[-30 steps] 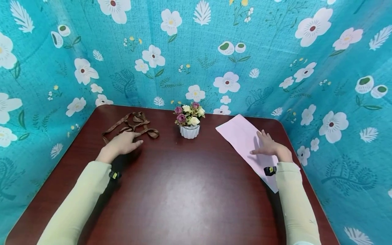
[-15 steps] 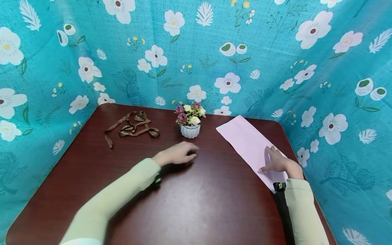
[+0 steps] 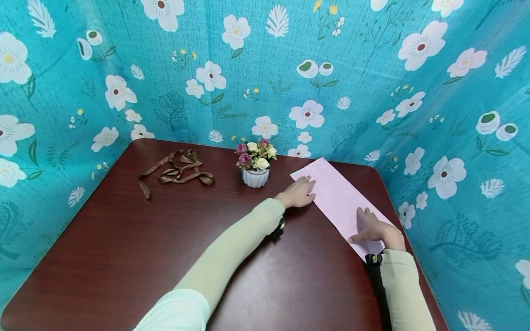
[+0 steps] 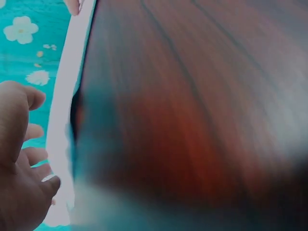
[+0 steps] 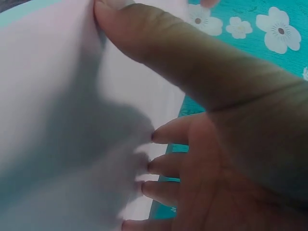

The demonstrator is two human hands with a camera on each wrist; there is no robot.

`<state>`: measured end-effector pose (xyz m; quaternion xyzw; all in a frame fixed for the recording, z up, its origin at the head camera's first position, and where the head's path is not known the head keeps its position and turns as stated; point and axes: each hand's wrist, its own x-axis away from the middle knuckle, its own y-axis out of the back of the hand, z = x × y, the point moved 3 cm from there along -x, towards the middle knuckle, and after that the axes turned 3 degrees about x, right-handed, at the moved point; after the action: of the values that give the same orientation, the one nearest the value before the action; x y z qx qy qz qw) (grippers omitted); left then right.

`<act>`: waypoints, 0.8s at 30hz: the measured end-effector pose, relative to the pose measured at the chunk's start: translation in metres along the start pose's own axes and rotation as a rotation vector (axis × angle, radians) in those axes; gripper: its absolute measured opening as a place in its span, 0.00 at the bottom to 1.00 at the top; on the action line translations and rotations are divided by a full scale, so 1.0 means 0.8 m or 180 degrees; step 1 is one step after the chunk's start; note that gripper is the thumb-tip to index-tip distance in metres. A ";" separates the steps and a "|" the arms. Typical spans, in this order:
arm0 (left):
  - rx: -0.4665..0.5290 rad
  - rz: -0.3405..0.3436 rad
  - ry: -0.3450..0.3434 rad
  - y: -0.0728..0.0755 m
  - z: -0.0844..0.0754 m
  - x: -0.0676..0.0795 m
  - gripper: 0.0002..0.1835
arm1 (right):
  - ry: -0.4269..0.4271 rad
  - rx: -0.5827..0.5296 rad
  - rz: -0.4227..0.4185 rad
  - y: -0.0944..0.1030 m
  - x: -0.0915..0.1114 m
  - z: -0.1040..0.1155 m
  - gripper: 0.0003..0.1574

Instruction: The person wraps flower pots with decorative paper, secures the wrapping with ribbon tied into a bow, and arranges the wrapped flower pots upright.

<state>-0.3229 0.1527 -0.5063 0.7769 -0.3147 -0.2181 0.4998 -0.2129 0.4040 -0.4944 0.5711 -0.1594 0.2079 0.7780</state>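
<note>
A long pink sheet of paper (image 3: 333, 191) lies slantwise on the right part of the table. My right hand (image 3: 372, 228) rests over its near end, thumb and fingers spread apart; in the right wrist view those fingertips touch the paper (image 5: 43, 110). At the paper's far left edge is my left hand (image 3: 299, 192), its fingertips overlapping the sheet in the head view. The left wrist view has this hand (image 4: 19, 159) with loosely bent fingers beside the pale strip of paper (image 4: 65, 96). Neither hand grips the sheet.
A white ribbed pot (image 3: 255, 178) of purple and cream flowers (image 3: 256, 154) stands at the back middle, just left of my left hand. Brown ribbon (image 3: 205, 178) lies tangled at the back left. Blue floral cloth (image 3: 364, 55) encloses the dark red table (image 3: 124, 257).
My left hand has moved from beside the ribbon, rightward across the table, to the paper. My right hand has slid nearer along the sheet and settled on it.
</note>
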 end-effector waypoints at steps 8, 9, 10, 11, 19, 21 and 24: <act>-0.0305 0.0301 0.0217 -0.025 -0.015 -0.023 0.32 | -0.0080 -0.0034 0.0025 -0.006 0.004 0.005 0.81; -0.0379 0.0352 0.0232 -0.026 -0.018 -0.024 0.31 | -0.0087 -0.0005 0.0037 -0.006 0.005 0.007 0.81; -0.0480 0.0397 0.0241 -0.027 -0.019 -0.023 0.31 | -0.0103 0.0008 0.0048 -0.007 0.007 0.010 0.81; -0.0573 0.0438 0.0264 -0.027 -0.020 -0.022 0.32 | -0.0109 0.0032 0.0050 -0.008 0.009 0.013 0.81; -0.0688 0.0425 0.0444 -0.023 -0.019 -0.012 0.31 | -0.0079 0.0406 0.0038 -0.010 0.015 0.044 0.79; -0.0690 0.0417 0.0437 -0.021 -0.016 -0.008 0.30 | -0.0080 0.0504 0.0039 -0.012 0.014 0.051 0.79; -0.0688 0.0423 0.0420 -0.016 -0.013 -0.001 0.31 | -0.0108 0.0606 0.0042 -0.015 0.014 0.061 0.79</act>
<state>-0.3135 0.1639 -0.5138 0.7087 -0.3066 -0.1656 0.6134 -0.1977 0.3556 -0.4843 0.6448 -0.1558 0.2175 0.7160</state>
